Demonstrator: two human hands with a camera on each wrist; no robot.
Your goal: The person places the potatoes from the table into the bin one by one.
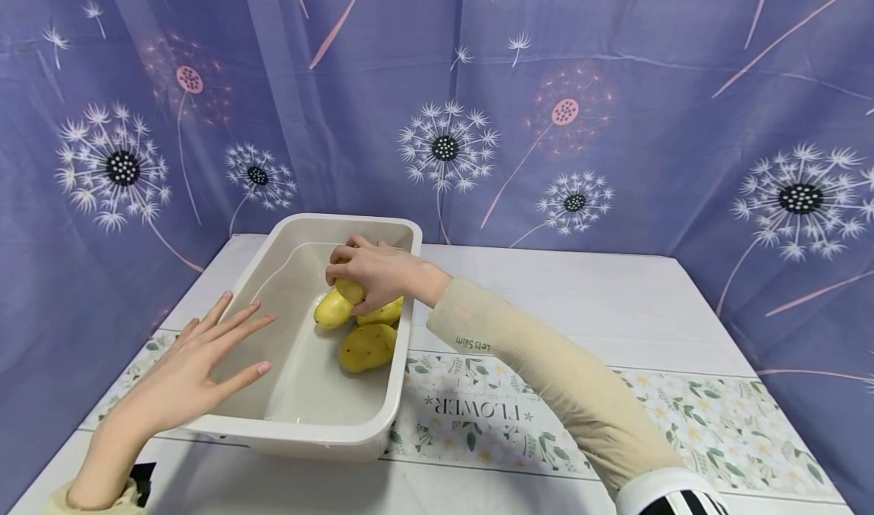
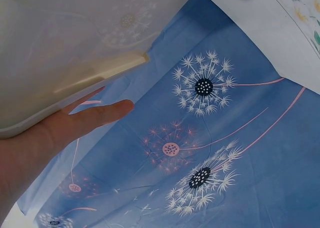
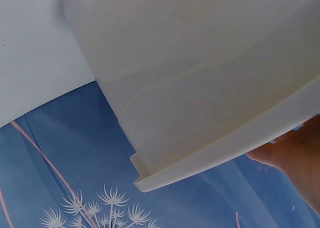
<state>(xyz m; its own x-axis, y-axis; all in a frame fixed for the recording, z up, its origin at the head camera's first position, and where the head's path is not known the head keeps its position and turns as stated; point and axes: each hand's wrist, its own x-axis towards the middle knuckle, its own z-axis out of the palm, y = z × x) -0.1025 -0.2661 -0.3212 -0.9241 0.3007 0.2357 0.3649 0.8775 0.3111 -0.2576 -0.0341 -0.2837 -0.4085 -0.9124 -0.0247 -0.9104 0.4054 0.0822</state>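
My right hand point(image 1: 374, 269) reaches over the right wall of a white plastic tub point(image 1: 392, 394) and grips a yellow potato point(image 1: 350, 291), its fingers curled over the top. Right beside that potato, another potato point(image 1: 333, 310) lies in the tub. A further potato point(image 1: 382, 314) is partly covered by the hand, and a larger, dark-spotted potato point(image 1: 367, 348) sits nearer the front. Over the tub's left rim, my left hand point(image 1: 187, 371) is spread with straight fingers and holds nothing. Both wrist views mostly show the tub's outer wall point(image 3: 200, 77), which hides the potatoes.
The tub stands on a white table point(image 1: 546, 295) with a flowered strip point(image 1: 478, 416) bearing the word FLOWER. Blue-purple curtains point(image 1: 355, 120) with dandelion prints hang behind the table and on both sides.
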